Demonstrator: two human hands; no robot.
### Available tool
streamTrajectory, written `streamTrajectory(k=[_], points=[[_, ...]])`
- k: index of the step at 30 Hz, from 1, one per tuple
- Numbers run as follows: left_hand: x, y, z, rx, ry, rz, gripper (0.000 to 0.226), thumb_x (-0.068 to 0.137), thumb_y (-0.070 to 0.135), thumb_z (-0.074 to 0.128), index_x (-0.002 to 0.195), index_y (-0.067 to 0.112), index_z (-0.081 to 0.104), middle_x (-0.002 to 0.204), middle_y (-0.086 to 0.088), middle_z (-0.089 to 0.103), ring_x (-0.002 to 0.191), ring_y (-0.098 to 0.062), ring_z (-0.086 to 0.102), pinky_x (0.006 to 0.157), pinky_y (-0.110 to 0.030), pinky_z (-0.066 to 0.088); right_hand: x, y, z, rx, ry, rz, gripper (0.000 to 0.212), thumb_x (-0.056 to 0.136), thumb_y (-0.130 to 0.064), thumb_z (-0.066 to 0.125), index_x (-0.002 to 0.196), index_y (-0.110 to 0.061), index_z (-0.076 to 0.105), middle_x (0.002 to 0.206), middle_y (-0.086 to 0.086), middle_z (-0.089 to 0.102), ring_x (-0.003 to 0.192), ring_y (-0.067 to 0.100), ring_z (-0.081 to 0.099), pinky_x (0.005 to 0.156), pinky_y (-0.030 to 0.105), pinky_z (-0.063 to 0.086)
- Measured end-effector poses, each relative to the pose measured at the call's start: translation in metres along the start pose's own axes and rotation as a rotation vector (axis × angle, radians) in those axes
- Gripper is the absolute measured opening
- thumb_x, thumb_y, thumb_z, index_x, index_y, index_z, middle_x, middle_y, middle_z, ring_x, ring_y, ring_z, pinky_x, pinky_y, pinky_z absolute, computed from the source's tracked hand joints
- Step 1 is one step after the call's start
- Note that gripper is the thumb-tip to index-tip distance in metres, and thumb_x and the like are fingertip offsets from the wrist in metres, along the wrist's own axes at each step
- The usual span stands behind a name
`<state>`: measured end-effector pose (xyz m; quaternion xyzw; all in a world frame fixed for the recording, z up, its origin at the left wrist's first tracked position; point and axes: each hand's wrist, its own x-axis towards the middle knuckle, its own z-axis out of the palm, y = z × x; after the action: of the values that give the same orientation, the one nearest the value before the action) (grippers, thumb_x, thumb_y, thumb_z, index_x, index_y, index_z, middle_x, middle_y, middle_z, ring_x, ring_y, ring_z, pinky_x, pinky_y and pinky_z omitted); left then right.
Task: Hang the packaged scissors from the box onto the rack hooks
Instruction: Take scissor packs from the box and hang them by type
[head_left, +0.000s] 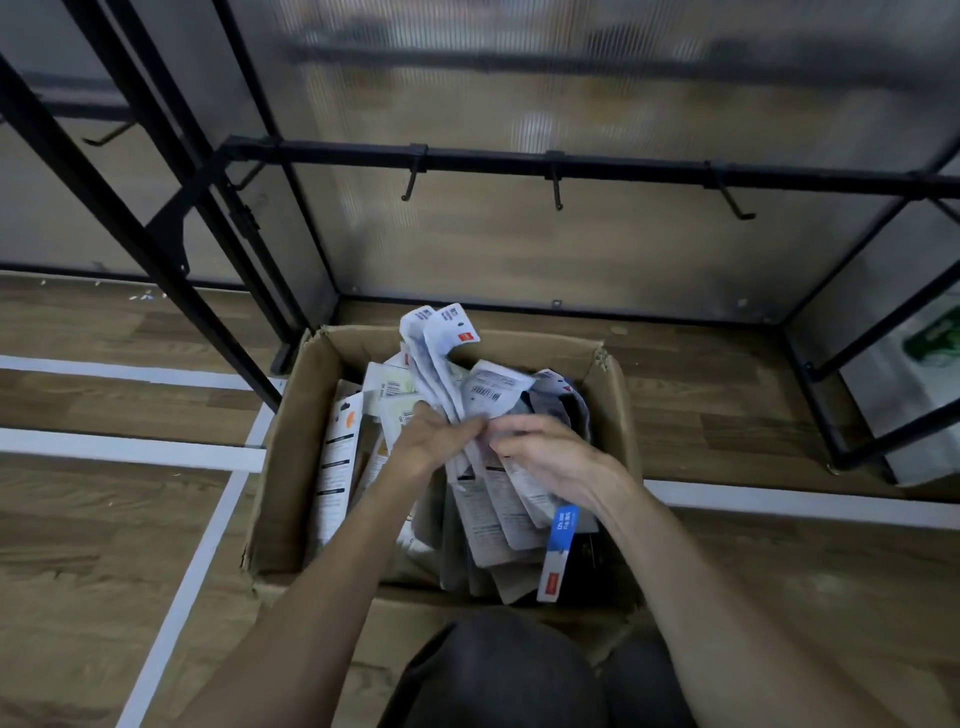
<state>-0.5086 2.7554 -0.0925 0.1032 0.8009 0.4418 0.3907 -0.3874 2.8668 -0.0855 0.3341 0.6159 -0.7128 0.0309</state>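
An open cardboard box (291, 426) stands on the floor below me, full of packaged scissors on grey-white cards. My left hand (431, 441) grips a fanned bundle of several packages (441, 358) lifted above the box. My right hand (545, 457) pinches the cards of the same bundle from the right. More packages (337, 457) lie loose in the box. Behind the box runs the black rack bar (623, 169) with three bare hooks: left hook (410, 184), middle hook (557, 189), right hook (732, 200).
Black rack legs (156, 244) slant down at the left, and the frame's lower bars (862, 415) stand at the right. Translucent panels back the rack. White tape lines (130, 447) cross the wooden floor. My dark-trousered knees (504, 675) are just before the box.
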Motion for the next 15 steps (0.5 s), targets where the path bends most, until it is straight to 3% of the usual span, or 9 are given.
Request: streamTrajectory(k=[2, 5, 8, 10, 12, 15], points=[[-0.003, 0.003, -0.009, -0.049, -0.039, 0.016, 0.035, 0.082, 0.028, 0.082, 0.108, 0.007, 0.071, 0.094, -0.011, 0.075, 0.086, -0.023, 0.072, 0.068, -0.027, 0.059, -0.001, -0.006, 0.005, 0.045, 0.042, -0.011, 0.023, 0.092, 0.01, 0.057, 0.113, 0.01, 0.067, 0.113, 0.023, 0.069, 0.107, 0.024, 0.064, 0.097, 0.025, 0.049], [-0.005, -0.001, -0.022, -0.171, -0.113, 0.019, 0.047, 0.074, 0.021, 0.089, 0.117, 0.013, 0.07, 0.106, -0.009, 0.077, 0.095, -0.025, 0.074, 0.079, -0.037, 0.061, 0.0, -0.012, 0.01, 0.142, 0.092, -0.021, 0.018, 0.092, 0.011, 0.057, 0.104, 0.011, 0.07, 0.105, 0.02, 0.072, 0.101, 0.021, 0.069, 0.096, 0.025, 0.053], [-0.008, -0.016, -0.026, -0.122, -0.159, -0.029, 0.057, 0.062, 0.027, 0.094, 0.113, 0.018, 0.071, 0.102, -0.006, 0.078, 0.094, -0.026, 0.074, 0.075, -0.039, 0.062, 0.002, -0.012, 0.013, 0.343, 0.184, 0.037, 0.017, 0.094, 0.01, 0.054, 0.104, 0.004, 0.067, 0.099, 0.016, 0.071, 0.097, 0.024, 0.07, 0.091, 0.033, 0.058], [-0.011, -0.028, -0.018, -0.189, -0.175, -0.027, 0.052, 0.067, 0.014, 0.093, 0.114, 0.012, 0.07, 0.106, -0.01, 0.077, 0.103, -0.032, 0.073, 0.089, -0.047, 0.06, 0.003, -0.01, 0.017, 0.211, 0.264, 0.08, 0.013, 0.095, 0.006, 0.056, 0.094, -0.006, 0.06, 0.097, 0.013, 0.066, 0.091, 0.021, 0.066, 0.093, 0.037, 0.056], [-0.011, -0.036, -0.007, -0.26, -0.162, -0.008, 0.046, 0.074, 0.006, 0.088, 0.115, 0.009, 0.068, 0.11, -0.012, 0.076, 0.107, -0.034, 0.071, 0.095, -0.051, 0.057, 0.003, -0.009, 0.023, 0.047, 0.267, 0.087, 0.025, 0.094, 0.008, 0.056, 0.088, -0.016, 0.06, 0.1, 0.012, 0.067, 0.091, 0.016, 0.064, 0.092, 0.033, 0.057], [-0.008, -0.035, 0.004, -0.286, -0.075, 0.002, 0.051, 0.076, 0.013, 0.088, 0.119, 0.015, 0.062, 0.108, -0.008, 0.074, 0.101, -0.029, 0.072, 0.086, -0.045, 0.061, -0.001, -0.01, 0.021, 0.086, 0.097, 0.106, 0.043, 0.091, 0.012, 0.053, 0.111, -0.023, 0.065, 0.108, 0.012, 0.074, 0.099, 0.018, 0.069, 0.079, 0.027, 0.06]])
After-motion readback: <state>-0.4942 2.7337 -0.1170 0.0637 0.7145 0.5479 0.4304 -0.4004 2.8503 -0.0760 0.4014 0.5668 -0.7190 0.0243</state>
